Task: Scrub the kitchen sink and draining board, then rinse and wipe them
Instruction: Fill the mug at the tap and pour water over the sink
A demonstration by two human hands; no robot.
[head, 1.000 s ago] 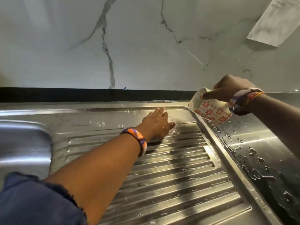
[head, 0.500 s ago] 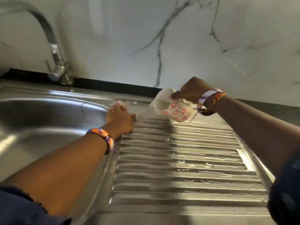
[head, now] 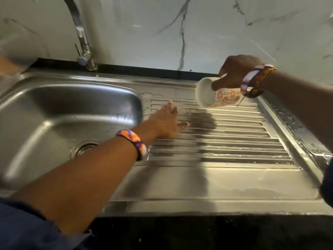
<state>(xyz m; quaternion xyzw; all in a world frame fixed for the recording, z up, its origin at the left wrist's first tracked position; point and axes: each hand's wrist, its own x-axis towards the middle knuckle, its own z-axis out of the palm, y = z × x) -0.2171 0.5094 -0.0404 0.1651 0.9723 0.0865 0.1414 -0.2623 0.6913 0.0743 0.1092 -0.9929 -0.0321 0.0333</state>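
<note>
The steel sink bowl (head: 54, 112) lies at the left, its drain (head: 84, 147) near the front. The ribbed draining board (head: 225, 141) stretches to the right and is wet. My left hand (head: 166, 121) lies flat with straight fingers on the board's ribs, close to the bowl's right edge. My right hand (head: 236, 73) grips a white cup with red flowers (head: 216, 93), tipped on its side over the board's far right corner, mouth facing left. No water stream shows from the cup.
A chrome tap (head: 81, 38) rises behind the bowl against the white marble wall (head: 162, 33). Wet black counter (head: 306, 134) runs along the board's right side, and the dark counter front (head: 198, 231) lies below the sink's near rim.
The view has swung left and pulled back, showing the bowl and tap. My left hand has slid along the ribs toward me. The cup has shifted right, away from my left hand.
</note>
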